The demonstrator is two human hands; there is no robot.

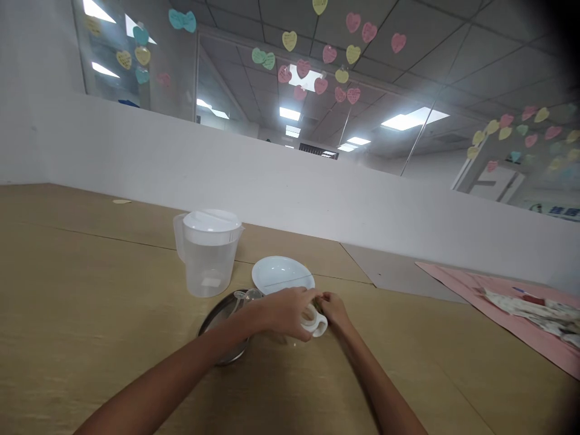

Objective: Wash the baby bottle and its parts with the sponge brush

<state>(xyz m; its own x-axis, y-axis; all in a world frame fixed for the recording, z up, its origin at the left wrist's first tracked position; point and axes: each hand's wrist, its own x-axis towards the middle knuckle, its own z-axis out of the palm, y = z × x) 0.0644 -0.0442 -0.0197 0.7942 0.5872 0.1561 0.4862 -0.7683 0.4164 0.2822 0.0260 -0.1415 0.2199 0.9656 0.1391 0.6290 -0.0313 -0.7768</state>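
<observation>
My left hand is closed around a small white cup with a handle, held low over the table and tilted. Its fingers hide much of the cup. Close against the cup's far side, my right hand is closed in a pinch. Something small and dark shows by its fingertips, too small to name. Just behind both hands is a white oval dish. Left of them lies a round metal tray, partly covered by my left forearm, with a clear glass piece at its far edge.
A lidded translucent pitcher stands behind the tray, with liquid apparently inside. At the right, a pink cloth carries a crumpled patterned fabric and a red item. A white wall with windows above bounds the table's back.
</observation>
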